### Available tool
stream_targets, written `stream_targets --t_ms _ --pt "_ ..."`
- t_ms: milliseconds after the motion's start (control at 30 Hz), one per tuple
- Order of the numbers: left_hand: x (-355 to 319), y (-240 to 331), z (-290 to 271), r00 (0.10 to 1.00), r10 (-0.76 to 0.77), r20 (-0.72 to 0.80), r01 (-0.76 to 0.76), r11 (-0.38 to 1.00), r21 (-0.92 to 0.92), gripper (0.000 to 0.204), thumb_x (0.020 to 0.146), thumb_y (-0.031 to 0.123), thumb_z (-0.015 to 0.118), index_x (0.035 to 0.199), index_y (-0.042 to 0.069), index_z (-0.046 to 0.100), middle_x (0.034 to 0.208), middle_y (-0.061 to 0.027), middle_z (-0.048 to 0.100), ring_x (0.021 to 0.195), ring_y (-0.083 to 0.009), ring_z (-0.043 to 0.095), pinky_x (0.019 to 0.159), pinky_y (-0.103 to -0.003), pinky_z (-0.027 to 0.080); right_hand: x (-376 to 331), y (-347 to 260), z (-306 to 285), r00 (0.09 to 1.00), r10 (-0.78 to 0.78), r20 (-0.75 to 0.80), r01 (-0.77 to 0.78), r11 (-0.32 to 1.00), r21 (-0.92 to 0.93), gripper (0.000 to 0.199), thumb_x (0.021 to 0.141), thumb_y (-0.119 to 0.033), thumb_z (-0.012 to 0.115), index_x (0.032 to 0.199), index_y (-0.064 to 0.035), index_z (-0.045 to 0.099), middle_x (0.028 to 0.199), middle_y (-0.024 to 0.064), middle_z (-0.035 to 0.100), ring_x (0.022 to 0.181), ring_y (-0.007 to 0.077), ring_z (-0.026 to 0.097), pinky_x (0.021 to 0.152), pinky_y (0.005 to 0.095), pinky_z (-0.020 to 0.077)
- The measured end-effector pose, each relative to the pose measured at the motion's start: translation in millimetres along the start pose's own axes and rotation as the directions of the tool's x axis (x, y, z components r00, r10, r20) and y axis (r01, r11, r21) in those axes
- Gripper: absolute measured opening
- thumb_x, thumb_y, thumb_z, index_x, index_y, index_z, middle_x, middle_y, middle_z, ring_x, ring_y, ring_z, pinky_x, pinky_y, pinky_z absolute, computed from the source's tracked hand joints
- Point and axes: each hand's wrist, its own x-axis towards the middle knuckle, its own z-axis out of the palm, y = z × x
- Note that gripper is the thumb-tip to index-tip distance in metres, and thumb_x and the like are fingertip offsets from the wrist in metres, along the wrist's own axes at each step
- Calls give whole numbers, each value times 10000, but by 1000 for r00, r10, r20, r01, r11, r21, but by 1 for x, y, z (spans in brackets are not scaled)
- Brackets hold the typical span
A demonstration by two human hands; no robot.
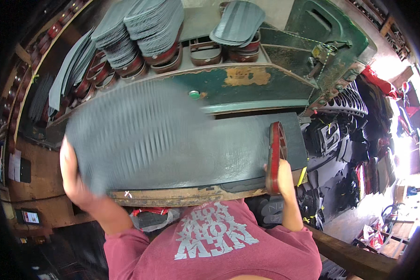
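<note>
Sheet [130,126], grey, ribbed, blurred, at nine o'clock; my left hand [75,179] pinches its edge, fingers partly hidden. My right hand [284,177] clasps red frame [274,161], upright, three o'clock, over black board [233,149]. Grey stacks [155,25] sit at eleven.

The person has two bare hands, one left hand [73,175] and one right hand [284,178]. There is one blurred, ribbed grey sheet [130,128] in the left and one red die [275,154] in the right. Tall stacks of grey ribbed pieces [154,28] number two, with one lower stack [238,23] to their right; their layers lie too close to count. At least five red-brown dies [206,61] show beneath and beside the stacks. There is one black pad [219,151], one green machine [347,28], one round green button [194,94] and one yellow strip [302,176].
</note>
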Motion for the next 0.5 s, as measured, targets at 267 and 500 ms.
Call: stream_targets --t_ms 267,500 --pt "172 -145 204 892 -288 347 382 892 -241 334 1074 152 541 1326 -63 503 1334 -159 604 1268 -262 582 1176 -495 441 23 1 65 995 66 -68 -86 936 -341 196 830 -151 665 902 31 686 909 313 703 911 481 701 804 549 555" --pt "192 -172 226 764 -575 292 555 817 158 354 1106 166 424 1350 -87 464 1273 -218 639 1098 -269 700 823 -334 668 44 11 116 991 48 129 -18 975 -222 292 760 -136 739 1005 17 695 1084 250 681 1099 402 657 917 488 548"
